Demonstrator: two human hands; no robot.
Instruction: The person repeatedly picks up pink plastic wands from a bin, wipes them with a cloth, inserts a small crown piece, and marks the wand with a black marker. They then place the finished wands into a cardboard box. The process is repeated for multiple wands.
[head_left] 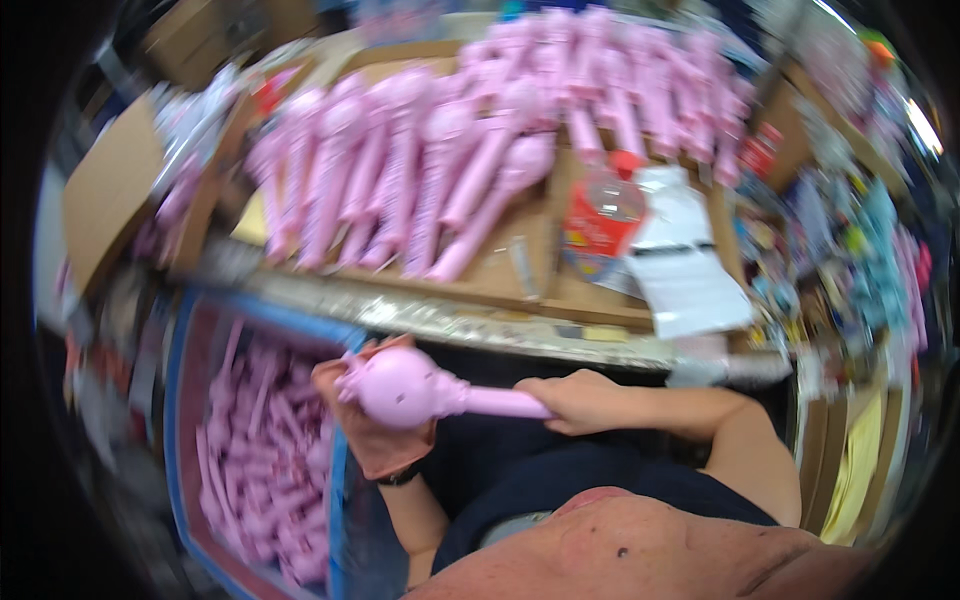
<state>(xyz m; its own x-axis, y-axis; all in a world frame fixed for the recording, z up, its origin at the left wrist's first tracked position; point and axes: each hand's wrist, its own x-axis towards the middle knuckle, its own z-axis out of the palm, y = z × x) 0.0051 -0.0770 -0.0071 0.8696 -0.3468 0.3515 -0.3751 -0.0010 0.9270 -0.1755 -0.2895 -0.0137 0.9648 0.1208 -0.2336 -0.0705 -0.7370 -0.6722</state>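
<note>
Near the body, below the table point(480, 325) edge, both hands hold 1 pink wand point(420, 388). The left hand point(372, 425), in an orange glove, cups the round head with curled fingers; the right hand point(578, 402) grips the handle, fingers closed around it. I judge the head is being fitted or checked on the handle. The next move probably needs a firm press or twist while the right hand keeps the handle steady. A blue bin point(180, 400) of pink parts is at the left; finished wands point(440, 170) lie far on the table.
</note>
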